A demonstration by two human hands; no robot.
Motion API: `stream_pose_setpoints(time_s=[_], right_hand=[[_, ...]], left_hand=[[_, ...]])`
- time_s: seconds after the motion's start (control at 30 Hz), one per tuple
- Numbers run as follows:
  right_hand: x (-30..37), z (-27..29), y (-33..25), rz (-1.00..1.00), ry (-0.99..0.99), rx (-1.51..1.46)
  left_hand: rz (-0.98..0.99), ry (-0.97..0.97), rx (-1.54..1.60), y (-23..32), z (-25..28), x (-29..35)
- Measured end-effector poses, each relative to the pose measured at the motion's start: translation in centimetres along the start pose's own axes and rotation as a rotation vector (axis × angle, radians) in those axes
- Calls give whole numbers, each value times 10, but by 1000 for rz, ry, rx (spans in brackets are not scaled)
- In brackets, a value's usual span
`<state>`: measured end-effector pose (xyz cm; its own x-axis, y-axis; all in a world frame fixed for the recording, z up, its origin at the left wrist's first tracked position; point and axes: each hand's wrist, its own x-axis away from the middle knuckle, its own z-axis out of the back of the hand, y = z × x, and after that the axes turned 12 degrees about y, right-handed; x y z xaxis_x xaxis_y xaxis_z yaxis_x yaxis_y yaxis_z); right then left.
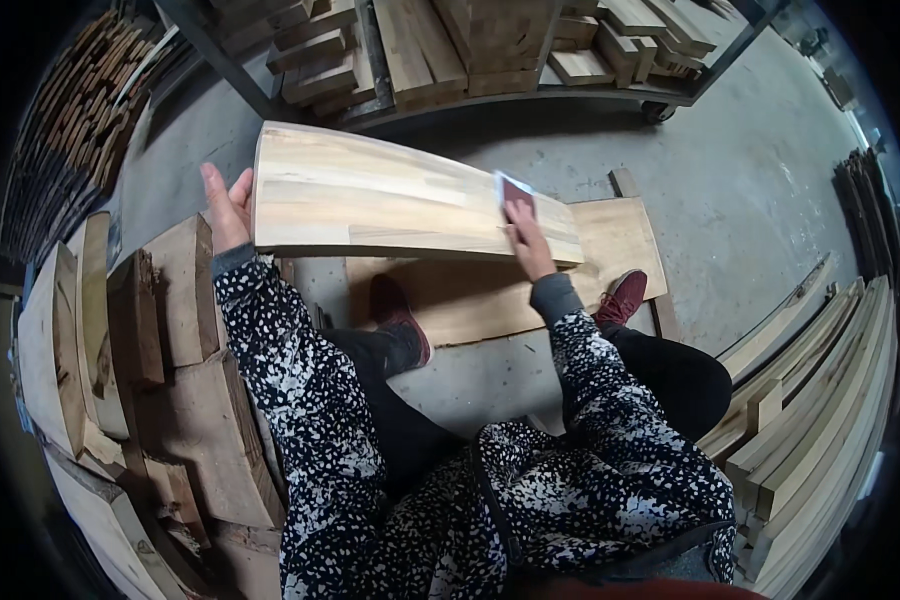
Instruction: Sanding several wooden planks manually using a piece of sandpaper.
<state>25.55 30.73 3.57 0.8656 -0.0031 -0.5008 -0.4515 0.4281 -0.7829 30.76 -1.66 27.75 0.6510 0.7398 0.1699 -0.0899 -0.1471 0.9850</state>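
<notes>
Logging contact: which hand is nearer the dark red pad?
Right: the right hand is on the pad; the left hand is at the left end of the board.

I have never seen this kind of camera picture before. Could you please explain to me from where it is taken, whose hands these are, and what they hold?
There is no machine here, only a person's two bare hands. The single picture comes from a wide fisheye camera worn on the head and looking down, so straight edges curve near the rim.

The left hand is at the left end of a pale wooden board; its exact grip is partly hidden. The right hand holds a small dark red pad against the board's upper face; it is too blurred to identify surely.

Below, a flat wooden panel lies between the person's shoes. Around are stacked timber at left, long planks at right, and a loaded metal cart ahead.
</notes>
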Motion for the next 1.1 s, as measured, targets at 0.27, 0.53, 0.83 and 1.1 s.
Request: stream_pose_setpoints(time_s=[0.27, 0.53, 0.83, 1.1], right_hand=[[54, 24, 66, -380, 69, 206], [-73, -53, -247, 385, -276, -382], [-71, -61, -87, 126, -87, -48], [33, 32, 133, -403, 46, 258]], left_hand=[[-153, 26, -39, -3, -11, -1], [-242, -8, 49, 4, -25, 13], [-17, 57, -81, -6, 3, -3], [-121, -81, -133, -1, -1, -11]])
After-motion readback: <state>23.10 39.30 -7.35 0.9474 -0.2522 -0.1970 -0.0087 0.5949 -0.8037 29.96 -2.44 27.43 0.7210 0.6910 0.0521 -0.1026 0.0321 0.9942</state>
